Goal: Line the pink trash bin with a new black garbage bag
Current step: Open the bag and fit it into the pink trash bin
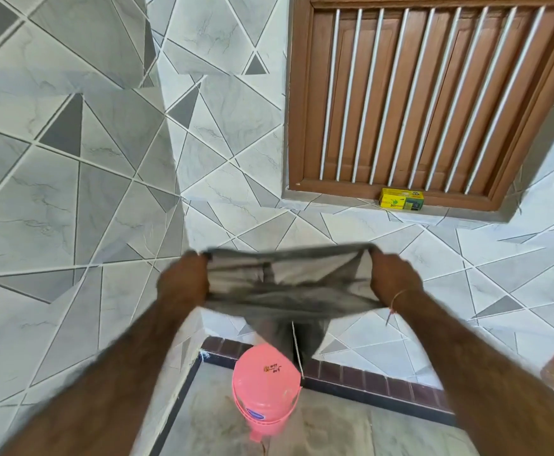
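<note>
A thin black garbage bag (pixel 290 292) is stretched wide in the air between my two hands, its mouth pulled open and its lower part hanging down. My left hand (pixel 183 281) grips the bag's left edge. My right hand (pixel 394 279) grips the right edge. Below the bag, on the floor in the wall corner, stands the pink trash bin (pixel 265 390) with its domed lid closed and a foot pedal at the front. The bag hangs above the bin without touching it. The hands and bag are motion-blurred.
Grey geometric tiled walls meet in a corner behind the bin. A brown wooden window with white bars (pixel 430 97) is at the upper right, with a small yellow box (pixel 401 199) on its sill. A dark brick-pattern skirting (pixel 367 381) runs along the floor.
</note>
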A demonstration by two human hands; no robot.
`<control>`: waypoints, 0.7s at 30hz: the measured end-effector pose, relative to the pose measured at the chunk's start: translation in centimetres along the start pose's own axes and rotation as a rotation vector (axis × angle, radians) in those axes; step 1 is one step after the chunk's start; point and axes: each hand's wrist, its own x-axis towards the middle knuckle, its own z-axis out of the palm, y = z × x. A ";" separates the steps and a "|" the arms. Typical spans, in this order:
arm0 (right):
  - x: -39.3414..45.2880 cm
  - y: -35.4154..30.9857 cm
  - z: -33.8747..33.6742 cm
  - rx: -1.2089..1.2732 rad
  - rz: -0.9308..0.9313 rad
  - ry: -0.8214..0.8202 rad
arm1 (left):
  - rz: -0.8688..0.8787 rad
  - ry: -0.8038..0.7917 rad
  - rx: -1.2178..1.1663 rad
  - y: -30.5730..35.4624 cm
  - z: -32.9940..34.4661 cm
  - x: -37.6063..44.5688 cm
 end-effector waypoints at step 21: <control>-3.7 2.5 11.3 0.161 0.023 -0.404 | -0.547 -0.113 -0.643 0.6 11.9 -4.4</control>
